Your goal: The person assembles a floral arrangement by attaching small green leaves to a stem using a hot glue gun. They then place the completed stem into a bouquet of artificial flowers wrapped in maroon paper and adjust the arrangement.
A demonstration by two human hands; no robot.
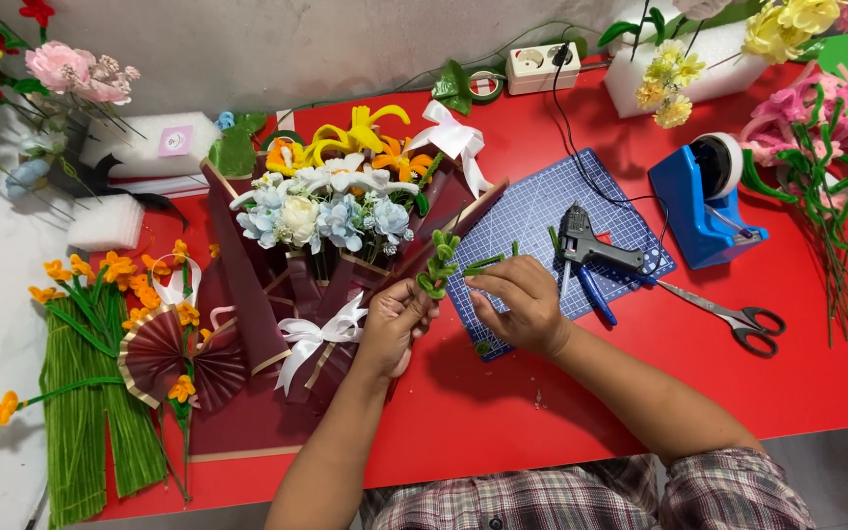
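My left hand [395, 319] pinches the lower end of a green pipe-cleaner sprig [439, 260] with looped leaves, held over the red table. My right hand [517, 304] grips a loose green strand of the same sprig near its right side, fingers curled. Both hands hover at the left edge of the blue cutting mat [552, 211]. Just left of them lies a bouquet [331, 211] of white, pale blue, yellow and orange handmade flowers, wrapped in dark maroon paper with a white ribbon bow [321, 339].
A glue gun [586, 245] and blue-handled pliers lie on the mat, scissors [738, 319] to their right. A blue tape dispenser [704, 196], pink flower stems [817, 167], a power strip [542, 67], green stems with orange blooms [90, 363] and maroon paper fans [164, 353] surround the red table [542, 412].
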